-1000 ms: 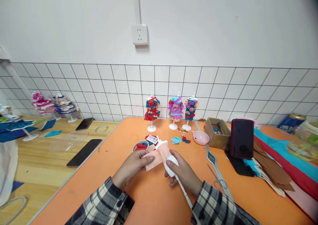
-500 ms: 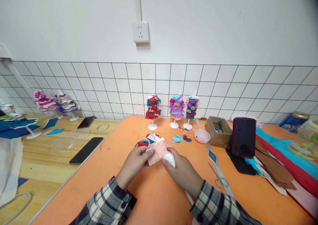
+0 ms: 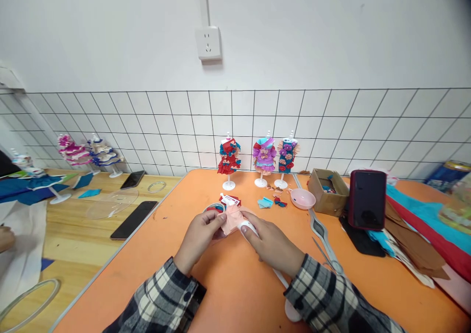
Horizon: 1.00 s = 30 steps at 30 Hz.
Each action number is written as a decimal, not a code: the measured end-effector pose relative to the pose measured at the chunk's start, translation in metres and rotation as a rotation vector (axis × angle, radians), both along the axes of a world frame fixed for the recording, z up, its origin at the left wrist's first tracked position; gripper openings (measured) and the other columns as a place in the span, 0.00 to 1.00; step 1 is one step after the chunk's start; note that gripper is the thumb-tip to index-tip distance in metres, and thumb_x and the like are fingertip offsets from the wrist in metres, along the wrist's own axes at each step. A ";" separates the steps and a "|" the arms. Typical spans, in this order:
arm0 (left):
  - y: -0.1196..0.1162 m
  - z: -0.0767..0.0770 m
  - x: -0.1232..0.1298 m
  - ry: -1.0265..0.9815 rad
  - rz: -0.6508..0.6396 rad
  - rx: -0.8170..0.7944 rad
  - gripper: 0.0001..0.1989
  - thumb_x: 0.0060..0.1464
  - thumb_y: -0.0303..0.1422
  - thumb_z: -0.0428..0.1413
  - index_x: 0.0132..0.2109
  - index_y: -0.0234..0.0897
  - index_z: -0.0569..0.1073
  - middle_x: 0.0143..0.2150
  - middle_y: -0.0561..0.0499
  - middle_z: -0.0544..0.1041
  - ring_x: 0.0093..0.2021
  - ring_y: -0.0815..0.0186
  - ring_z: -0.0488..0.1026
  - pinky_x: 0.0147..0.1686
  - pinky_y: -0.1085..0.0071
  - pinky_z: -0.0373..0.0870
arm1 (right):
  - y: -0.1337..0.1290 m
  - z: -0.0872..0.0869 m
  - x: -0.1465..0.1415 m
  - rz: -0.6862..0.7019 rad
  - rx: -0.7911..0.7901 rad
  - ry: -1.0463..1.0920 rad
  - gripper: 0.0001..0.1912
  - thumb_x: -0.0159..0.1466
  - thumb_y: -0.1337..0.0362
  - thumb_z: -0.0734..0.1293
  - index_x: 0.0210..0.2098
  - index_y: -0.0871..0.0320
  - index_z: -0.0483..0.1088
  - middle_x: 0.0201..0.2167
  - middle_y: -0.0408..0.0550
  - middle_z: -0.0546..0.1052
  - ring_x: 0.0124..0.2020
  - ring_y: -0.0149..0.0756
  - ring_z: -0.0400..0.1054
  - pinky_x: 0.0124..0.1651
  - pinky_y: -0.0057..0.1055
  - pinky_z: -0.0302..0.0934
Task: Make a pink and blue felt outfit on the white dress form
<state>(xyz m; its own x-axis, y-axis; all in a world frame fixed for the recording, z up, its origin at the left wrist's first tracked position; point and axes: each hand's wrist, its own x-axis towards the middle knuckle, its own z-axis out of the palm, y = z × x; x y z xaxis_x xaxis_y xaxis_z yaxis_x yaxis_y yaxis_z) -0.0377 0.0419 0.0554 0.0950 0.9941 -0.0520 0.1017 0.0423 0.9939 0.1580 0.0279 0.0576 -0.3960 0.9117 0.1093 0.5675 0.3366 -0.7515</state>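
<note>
Between both hands is a miniature white dress form (image 3: pixel 247 224) with a peach crepe-like piece (image 3: pixel 231 220) around its upper part. My left hand (image 3: pixel 198 237) pinches the loose edge of the peach piece between thumb and fingers. My right hand (image 3: pixel 273 241) grips the white lower end of the form, thumb on top. Just beyond them lie a red-and-white tube (image 3: pixel 231 200) and a round ring (image 3: pixel 209 207), partly hidden by the left hand. A white stand base (image 3: pixel 292 312) lies near my right sleeve.
Dressed forms on stands (image 3: pixel 228 159) line the grid wall. A pink bowl (image 3: pixel 302 199), a cardboard box (image 3: pixel 328 192), scissors (image 3: pixel 324 254) and an upright phone (image 3: pixel 367 200) sit to the right. Another person's hand (image 3: pixel 5 238) rests at far left over a wooden table (image 3: pixel 81 269).
My right hand has turned the form, so less of its white lower end shows. My view has shifted slightly left, and another person's hand has come into sight at far left.
</note>
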 end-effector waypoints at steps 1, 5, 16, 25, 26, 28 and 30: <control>0.000 0.001 -0.001 -0.002 -0.001 0.003 0.19 0.46 0.47 0.60 0.25 0.35 0.69 0.22 0.55 0.67 0.22 0.70 0.63 0.25 0.74 0.60 | 0.002 0.000 0.001 0.010 0.000 -0.004 0.25 0.69 0.56 0.55 0.64 0.51 0.57 0.55 0.51 0.72 0.54 0.44 0.66 0.53 0.38 0.57; -0.001 0.003 -0.003 0.012 -0.007 0.016 0.19 0.45 0.47 0.62 0.25 0.34 0.70 0.22 0.55 0.68 0.22 0.70 0.63 0.24 0.74 0.60 | 0.006 0.000 0.003 0.020 -0.013 -0.029 0.24 0.70 0.54 0.52 0.62 0.54 0.59 0.52 0.51 0.74 0.52 0.43 0.67 0.50 0.36 0.58; -0.001 -0.003 0.007 -0.012 0.045 0.034 0.19 0.43 0.48 0.63 0.25 0.36 0.69 0.23 0.53 0.74 0.26 0.66 0.70 0.30 0.70 0.68 | -0.003 0.003 -0.018 -0.206 0.229 -0.389 0.22 0.67 0.48 0.56 0.53 0.53 0.65 0.42 0.50 0.75 0.39 0.43 0.72 0.34 0.32 0.58; -0.001 -0.004 0.002 -0.024 0.073 0.086 0.17 0.46 0.46 0.61 0.27 0.35 0.70 0.23 0.54 0.73 0.25 0.68 0.68 0.28 0.73 0.65 | 0.011 0.003 -0.017 -0.130 0.370 -0.552 0.26 0.69 0.51 0.54 0.62 0.56 0.57 0.44 0.55 0.75 0.38 0.42 0.72 0.34 0.32 0.59; 0.000 -0.005 0.001 -0.033 0.073 0.086 0.17 0.47 0.46 0.61 0.27 0.35 0.70 0.24 0.54 0.73 0.25 0.68 0.69 0.28 0.72 0.65 | 0.011 0.002 -0.019 -0.133 0.363 -0.531 0.26 0.69 0.49 0.55 0.61 0.56 0.58 0.44 0.54 0.75 0.39 0.43 0.72 0.35 0.33 0.59; 0.002 -0.009 -0.002 -0.029 0.080 0.095 0.17 0.48 0.46 0.61 0.27 0.35 0.70 0.24 0.54 0.73 0.25 0.67 0.69 0.29 0.72 0.65 | 0.012 0.001 -0.024 -0.154 0.341 -0.495 0.25 0.68 0.47 0.55 0.57 0.56 0.62 0.42 0.54 0.76 0.40 0.44 0.71 0.38 0.33 0.59; 0.004 -0.011 -0.004 0.006 0.101 0.121 0.17 0.49 0.45 0.60 0.27 0.35 0.69 0.23 0.54 0.72 0.25 0.68 0.69 0.29 0.72 0.65 | 0.013 0.000 -0.029 -0.185 0.323 -0.475 0.21 0.69 0.50 0.55 0.51 0.57 0.66 0.40 0.53 0.76 0.42 0.45 0.70 0.40 0.34 0.59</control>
<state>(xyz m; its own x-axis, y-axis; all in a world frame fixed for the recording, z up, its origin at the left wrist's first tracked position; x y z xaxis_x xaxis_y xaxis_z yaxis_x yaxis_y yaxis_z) -0.0418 0.0461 0.0440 -0.0059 0.9977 0.0681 0.1090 -0.0670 0.9918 0.1294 0.0409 0.0577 -0.3076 0.9202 0.2422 0.8869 0.3695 -0.2772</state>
